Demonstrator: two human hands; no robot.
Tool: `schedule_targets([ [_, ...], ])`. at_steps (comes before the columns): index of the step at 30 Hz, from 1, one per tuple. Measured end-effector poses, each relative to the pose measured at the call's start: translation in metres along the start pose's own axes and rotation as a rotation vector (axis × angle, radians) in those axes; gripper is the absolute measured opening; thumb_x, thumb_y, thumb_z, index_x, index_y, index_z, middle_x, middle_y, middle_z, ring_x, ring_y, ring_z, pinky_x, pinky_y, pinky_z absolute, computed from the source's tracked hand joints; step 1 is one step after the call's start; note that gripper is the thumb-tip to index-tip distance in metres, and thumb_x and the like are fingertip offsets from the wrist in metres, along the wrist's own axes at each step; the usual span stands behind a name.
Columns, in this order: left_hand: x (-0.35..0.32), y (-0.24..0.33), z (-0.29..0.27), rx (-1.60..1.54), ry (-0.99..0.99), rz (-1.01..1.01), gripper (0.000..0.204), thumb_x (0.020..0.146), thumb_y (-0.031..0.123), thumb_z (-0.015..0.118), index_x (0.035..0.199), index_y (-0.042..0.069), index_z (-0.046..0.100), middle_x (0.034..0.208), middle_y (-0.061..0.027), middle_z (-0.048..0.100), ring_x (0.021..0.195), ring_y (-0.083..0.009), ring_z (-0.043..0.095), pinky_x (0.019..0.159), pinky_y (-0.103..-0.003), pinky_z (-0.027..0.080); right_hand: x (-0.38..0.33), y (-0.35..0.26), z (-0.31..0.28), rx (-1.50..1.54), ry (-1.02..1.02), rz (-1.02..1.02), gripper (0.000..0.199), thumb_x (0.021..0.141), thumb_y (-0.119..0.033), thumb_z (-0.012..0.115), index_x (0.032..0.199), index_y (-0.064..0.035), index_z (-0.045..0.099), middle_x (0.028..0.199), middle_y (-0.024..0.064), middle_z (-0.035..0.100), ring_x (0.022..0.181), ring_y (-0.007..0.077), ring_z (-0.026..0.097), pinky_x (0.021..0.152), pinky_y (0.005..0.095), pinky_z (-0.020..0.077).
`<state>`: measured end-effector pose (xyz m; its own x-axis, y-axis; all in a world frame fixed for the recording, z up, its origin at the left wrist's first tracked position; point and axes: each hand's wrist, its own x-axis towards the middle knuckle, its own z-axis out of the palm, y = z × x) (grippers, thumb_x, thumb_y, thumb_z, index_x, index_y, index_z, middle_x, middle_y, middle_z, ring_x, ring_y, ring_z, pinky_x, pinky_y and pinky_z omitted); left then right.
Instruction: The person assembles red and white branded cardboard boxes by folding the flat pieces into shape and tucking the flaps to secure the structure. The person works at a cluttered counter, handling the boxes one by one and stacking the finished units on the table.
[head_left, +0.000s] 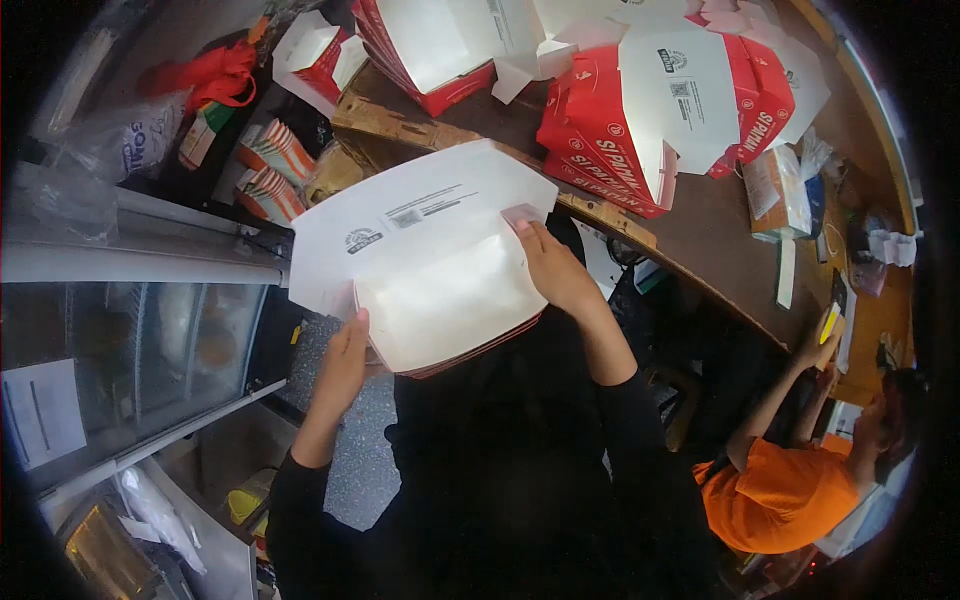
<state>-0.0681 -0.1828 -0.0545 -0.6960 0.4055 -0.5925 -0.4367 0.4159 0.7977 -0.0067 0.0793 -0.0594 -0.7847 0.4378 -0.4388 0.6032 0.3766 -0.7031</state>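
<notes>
Between my two hands I hold a nested stack of cardboard food boxes (450,305) in front of my body, white inside, with the long printed lid flap folded up and away from me. My left hand (343,362) grips the left end, its thumb on the rim. My right hand (560,268) grips the right end, with the thumb pressed on a side flap. The fingers of both hands are partly hidden below the boxes. Just beyond, on the brown table, stand stacked red-and-white food boxes (610,150), with their lids up.
More open boxes (430,50) stand at the table's far side. The table's worn wooden edge (620,232) runs diagonally past my right hand. A glass-fronted fridge (150,340) is at left; striped cartons (268,200) sit behind it. A person in an orange shirt (785,495) works at right, holding something yellow.
</notes>
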Motion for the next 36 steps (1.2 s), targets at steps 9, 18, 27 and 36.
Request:
schedule_targets([
  [9,0.007,0.001,0.005,0.143,0.029,0.048,0.043,0.090,0.035,0.034,0.103,-0.004,0.048,0.086,-0.0118,0.056,0.076,-0.0165,0.057,0.056,-0.028,0.051,0.006,0.006,0.000,-0.017,0.022,-0.051,0.053,0.090,-0.040,0.022,0.107,0.0020,0.050,0.098,0.0273,0.054,0.097,0.0405,0.049,0.084,0.0402,0.0368],
  [18,0.032,0.023,0.002,0.321,0.162,0.378,0.036,0.089,0.028,0.039,0.105,-0.003,0.046,0.087,-0.0168,0.057,0.070,-0.0192,0.056,0.062,-0.029,0.044,0.024,-0.023,-0.002,-0.062,0.121,-0.220,0.041,0.089,-0.032,0.029,0.114,-0.0036,0.043,0.102,0.0270,0.051,0.094,0.0440,0.047,0.083,0.0450,0.0364],
  [27,0.043,0.001,0.015,0.696,0.598,0.848,0.040,0.084,0.020,0.048,0.115,0.000,0.030,0.099,-0.0212,0.046,0.096,-0.0309,0.041,0.086,-0.038,0.030,-0.009,-0.042,-0.050,0.013,0.705,-0.323,0.030,0.083,-0.027,0.048,0.068,-0.0010,0.052,0.067,0.0177,0.055,0.062,0.0351,0.053,0.058,0.0421,0.0399],
  [36,0.052,0.034,-0.015,0.746,-0.281,1.112,0.022,0.073,0.011,0.058,0.092,0.004,0.052,0.104,-0.0123,0.048,0.100,-0.0296,0.045,0.084,-0.039,0.034,0.043,-0.063,-0.142,-0.123,0.334,-0.262,0.046,0.074,-0.031,0.061,0.103,0.0024,0.051,0.092,0.0193,0.059,0.085,0.0316,0.057,0.074,0.0365,0.0435],
])
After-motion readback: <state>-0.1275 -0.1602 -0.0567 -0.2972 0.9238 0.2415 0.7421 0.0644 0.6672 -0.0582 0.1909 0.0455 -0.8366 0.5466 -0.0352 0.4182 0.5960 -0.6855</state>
